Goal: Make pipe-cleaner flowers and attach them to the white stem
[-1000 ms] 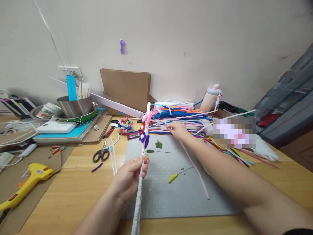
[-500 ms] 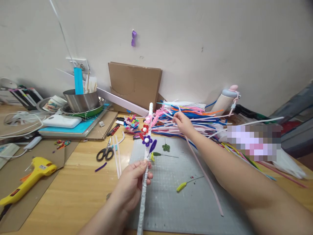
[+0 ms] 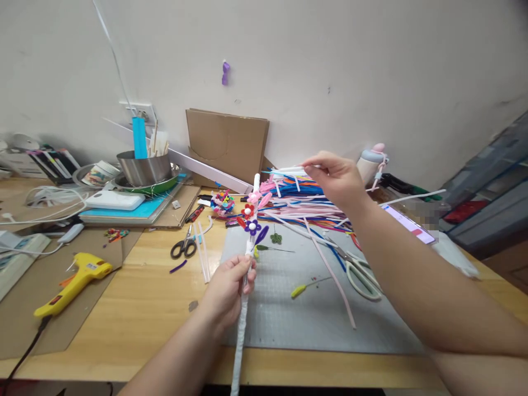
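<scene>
My left hand (image 3: 228, 289) is closed around a long white wrapped stick (image 3: 241, 341) held upright over the grey cutting mat (image 3: 289, 319). Small pipe-cleaner flowers (image 3: 251, 217) in pink, red and purple are fixed to the stick above my fingers. My right hand (image 3: 336, 179) is raised above the pile of coloured pipe cleaners (image 3: 305, 201) and pinches a white pipe cleaner (image 3: 284, 171) by its end, lifted clear of the pile.
White-handled scissors (image 3: 361, 275) lie on the mat's right side, black scissors (image 3: 184, 247) left of it. A yellow glue gun (image 3: 74, 280) rests on cardboard at the left. A steel pot (image 3: 144, 168), a cardboard sheet (image 3: 226, 143) and a phone (image 3: 408, 223) stand behind.
My right hand rose from the pipe-cleaner pile with a white pipe cleaner pinched in it. The white-handled scissors are now uncovered. My left hand kept the stick nearly still.
</scene>
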{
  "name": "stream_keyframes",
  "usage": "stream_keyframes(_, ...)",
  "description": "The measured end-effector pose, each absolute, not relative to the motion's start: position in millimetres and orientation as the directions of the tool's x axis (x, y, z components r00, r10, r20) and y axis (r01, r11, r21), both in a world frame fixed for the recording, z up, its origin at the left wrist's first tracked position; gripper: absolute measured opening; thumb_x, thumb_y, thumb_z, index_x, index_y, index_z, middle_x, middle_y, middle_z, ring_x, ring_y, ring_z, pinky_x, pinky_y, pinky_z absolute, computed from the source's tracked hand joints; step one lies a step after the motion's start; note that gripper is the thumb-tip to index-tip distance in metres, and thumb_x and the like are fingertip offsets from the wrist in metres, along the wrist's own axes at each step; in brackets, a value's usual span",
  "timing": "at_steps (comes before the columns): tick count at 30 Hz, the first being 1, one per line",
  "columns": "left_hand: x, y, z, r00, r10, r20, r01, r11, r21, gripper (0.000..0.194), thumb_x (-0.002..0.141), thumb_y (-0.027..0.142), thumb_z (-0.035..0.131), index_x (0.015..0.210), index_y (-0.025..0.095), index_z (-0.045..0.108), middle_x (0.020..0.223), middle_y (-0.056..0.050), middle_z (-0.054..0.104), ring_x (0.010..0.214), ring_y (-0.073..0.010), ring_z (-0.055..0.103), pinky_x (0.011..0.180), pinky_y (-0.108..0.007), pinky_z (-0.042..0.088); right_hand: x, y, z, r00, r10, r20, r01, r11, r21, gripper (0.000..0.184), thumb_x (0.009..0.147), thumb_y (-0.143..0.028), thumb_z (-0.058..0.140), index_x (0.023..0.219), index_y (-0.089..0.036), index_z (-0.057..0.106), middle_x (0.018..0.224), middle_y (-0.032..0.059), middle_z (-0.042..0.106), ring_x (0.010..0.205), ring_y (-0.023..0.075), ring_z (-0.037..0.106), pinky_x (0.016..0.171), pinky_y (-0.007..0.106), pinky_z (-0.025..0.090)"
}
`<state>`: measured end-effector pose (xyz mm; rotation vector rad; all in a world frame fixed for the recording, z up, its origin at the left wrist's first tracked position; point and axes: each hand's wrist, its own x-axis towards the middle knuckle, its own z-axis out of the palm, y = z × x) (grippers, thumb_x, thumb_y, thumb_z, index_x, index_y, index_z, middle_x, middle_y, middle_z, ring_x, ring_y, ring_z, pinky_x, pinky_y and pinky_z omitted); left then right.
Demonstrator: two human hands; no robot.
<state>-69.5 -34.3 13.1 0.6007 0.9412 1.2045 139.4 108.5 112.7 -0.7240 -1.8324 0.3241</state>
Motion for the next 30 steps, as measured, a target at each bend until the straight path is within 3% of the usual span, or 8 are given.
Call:
stream_keyframes(3, -65.9, -44.2, 18.8, 0.076, 0.962, -0.263, -0.441, 0.269, 0.856, 0.019, 0.073, 0.028, 0.062, 0.066, 0.011, 0.056, 0.051, 0.001, 0.047, 0.041, -0.0035, 0.033, 0.038, -0.016, 0.021, 130.0, 36.6, 127.2, -0.465, 0.539, 0.703, 0.266, 0.842, -0.469, 0.008, 0.08, -0.024, 0.058, 0.078, -0.024, 0.066, 0.072, -0.001, 0.058, 0.067, 0.0123, 0.051, 0.063, 0.029, 0.04)
stream_keyframes(5, -61.0, -51.9, 23.5, 0.07, 0.965, -0.253, -0.416, 0.259, 0.872, 0.018, 0.071, 0.026, 0.064, 0.065, 0.012, 0.055, 0.05, 0.002, 0.047, 0.041, -0.0036, 0.033, 0.039, -0.017, 0.02, 123.8, -3.3, 122.7, -0.686, 0.455, 0.568, 0.27, 0.883, -0.383, 0.013, 0.083, -0.021, 0.053, 0.082, -0.024, 0.066, 0.078, 0.001, 0.06, 0.074, 0.0142, 0.054, 0.067, 0.03, 0.041)
stream_keyframes(7, -55.0, -59.8, 28.1, 0.073, 0.969, -0.237, -0.41, 0.246, 0.878, 0.018, 0.068, 0.025, 0.066, 0.063, 0.012, 0.055, 0.051, 0.002, 0.047, 0.042, -0.0038, 0.032, 0.04, -0.018, 0.021, 120.5, -30.3, 110.2, -0.739, 0.448, 0.504, 0.341, 0.893, -0.293, 0.022, 0.086, -0.016, 0.045, 0.087, -0.024, 0.066, 0.081, 0.003, 0.061, 0.075, 0.0155, 0.053, 0.066, 0.031, 0.04)
stream_keyframes(10, -46.8, -70.8, 32.5, 0.09, 0.972, -0.219, -0.396, 0.236, 0.887, 0.018, 0.066, 0.025, 0.068, 0.065, 0.012, 0.056, 0.053, 0.002, 0.048, 0.044, -0.0046, 0.034, 0.042, -0.019, 0.023, 122.8, -48.6, 90.4, -0.733, 0.47, 0.492, 0.428, 0.881, -0.204, 0.024, 0.087, -0.016, 0.043, 0.092, -0.025, 0.065, 0.078, 0.0031, 0.061, 0.073, 0.0159, 0.051, 0.065, 0.031, 0.037)
stream_keyframes(19, -30.7, -90.6, 34.9, 0.089, 0.983, -0.161, -0.227, 0.177, 0.958, 0.011, 0.071, 0.02, 0.059, 0.077, 0.014, 0.052, 0.054, 0.004, 0.048, 0.045, -0.0058, 0.037, 0.045, -0.02, 0.026, 127.5, -66.2, 86.7, -0.69, 0.518, 0.506, 0.568, 0.821, -0.067, 0.02, 0.087, -0.023, 0.046, 0.078, -0.021, 0.064, 0.074, 0.0028, 0.057, 0.069, 0.0152, 0.044, 0.063, 0.03, 0.029)
stream_keyframes(24, -26.0, -94.7, 34.4, 0.054, 0.989, -0.141, -0.119, 0.146, 0.982, 0.013, 0.074, 0.023, 0.055, 0.082, 0.014, 0.052, 0.058, 0.003, 0.049, 0.047, -0.0068, 0.039, 0.046, -0.021, 0.029, 124.1, -74.5, 83.7, -0.614, 0.618, 0.491, 0.676, 0.733, -0.077, 0.02, 0.087, -0.026, 0.046, 0.078, -0.018, 0.063, 0.075, 0.0038, 0.056, 0.074, 0.0166, 0.045, 0.067, 0.031, 0.029)
stream_keyframes(30, -24.7, -96.0, 32.1, 0.034, 0.997, -0.072, -0.024, 0.073, 0.997, 0.013, 0.077, 0.026, 0.053, 0.083, 0.014, 0.055, 0.062, 0.002, 0.051, 0.052, -0.0083, 0.043, 0.05, -0.022, 0.032, 127.9, -75.6, 85.9, -0.622, 0.65, 0.436, 0.668, 0.731, -0.137, 0.016, 0.085, -0.025, 0.05, 0.076, -0.02, 0.061, 0.074, 0.0016, 0.055, 0.073, 0.0155, 0.045, 0.066, 0.029, 0.028)
